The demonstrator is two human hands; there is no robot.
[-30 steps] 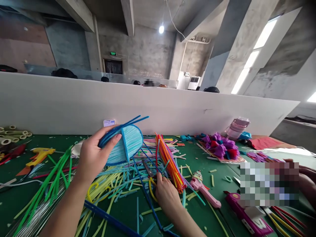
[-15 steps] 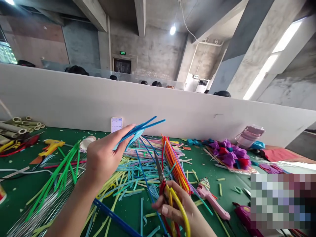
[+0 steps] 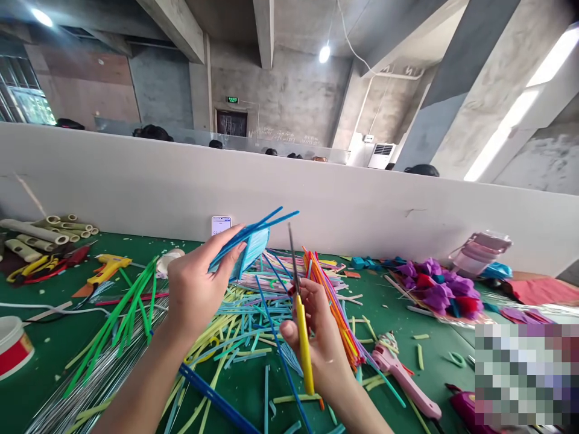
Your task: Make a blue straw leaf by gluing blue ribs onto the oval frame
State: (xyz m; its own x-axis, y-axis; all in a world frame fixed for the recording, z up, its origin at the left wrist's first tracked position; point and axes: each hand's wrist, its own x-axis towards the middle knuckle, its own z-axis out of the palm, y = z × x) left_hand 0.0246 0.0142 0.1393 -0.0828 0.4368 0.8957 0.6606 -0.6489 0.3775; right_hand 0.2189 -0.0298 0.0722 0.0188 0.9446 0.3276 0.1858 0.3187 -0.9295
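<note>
My left hand [image 3: 194, 295] is raised over the table, its fingers closed on a light-blue piece [image 3: 256, 246] made of pipe cleaners laid side by side. Darker blue pipe cleaners [image 3: 274, 220] run along its top, two ends sticking out to the right. To the right, my right hand [image 3: 323, 343] is wrapped round scissors [image 3: 304, 349] with yellow handles, seen edge-on. Their blades point upward, apart from the blue piece. Below both hands lie cut blue and yellow pipe cleaners [image 3: 248, 319], and an orange and red bundle [image 3: 332, 295] sits behind my right hand.
On the left are green pipe cleaners [image 3: 133, 301], thin wires [image 3: 113, 374], a yellow glue gun [image 3: 106, 268], bamboo tubes [image 3: 34, 232] and a paper cup [image 3: 15, 349]. A phone [image 3: 221, 225] leans on the white partition [image 3: 362, 205]. To the right lie a pink tool [image 3: 409, 383] and purple flowers [image 3: 436, 289].
The scissors have turned from a slant with their handle loops showing to edge-on and upright, with my right hand higher. The light-blue piece has tilted, showing more of its face.
</note>
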